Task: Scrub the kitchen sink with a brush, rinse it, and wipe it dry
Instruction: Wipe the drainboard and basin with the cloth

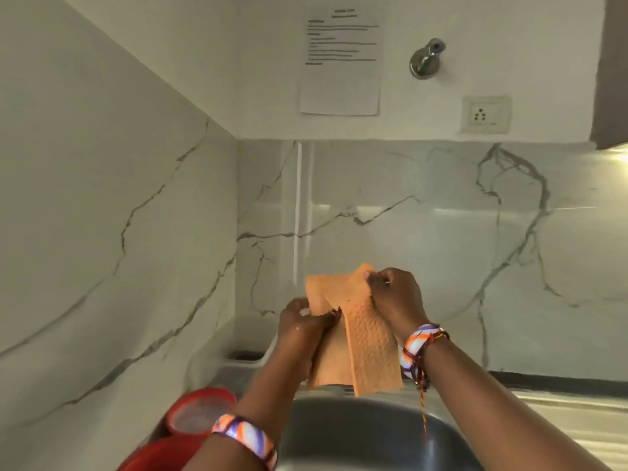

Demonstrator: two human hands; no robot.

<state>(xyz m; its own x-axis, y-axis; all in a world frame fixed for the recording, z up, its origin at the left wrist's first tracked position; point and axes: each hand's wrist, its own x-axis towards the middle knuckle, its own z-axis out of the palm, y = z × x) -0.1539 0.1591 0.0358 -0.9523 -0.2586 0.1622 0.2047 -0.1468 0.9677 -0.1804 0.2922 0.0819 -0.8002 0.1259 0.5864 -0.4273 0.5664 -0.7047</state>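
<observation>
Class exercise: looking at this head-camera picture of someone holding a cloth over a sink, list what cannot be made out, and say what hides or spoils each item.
1. Sink: head view, its near part is cut off by the bottom edge and covered by the forearms.
2. Paper notice: its print is too small and blurred to read.
3. Red containers: partly hidden by the left arm and cut by the bottom edge.
4. Orange cloth: its left part is covered by the left hand.

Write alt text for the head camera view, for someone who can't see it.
Two hands, left hand and right hand, hold an orange cloth up above a steel sink, against a marble-patterned wall. Red containers sit left of the sink.
</observation>
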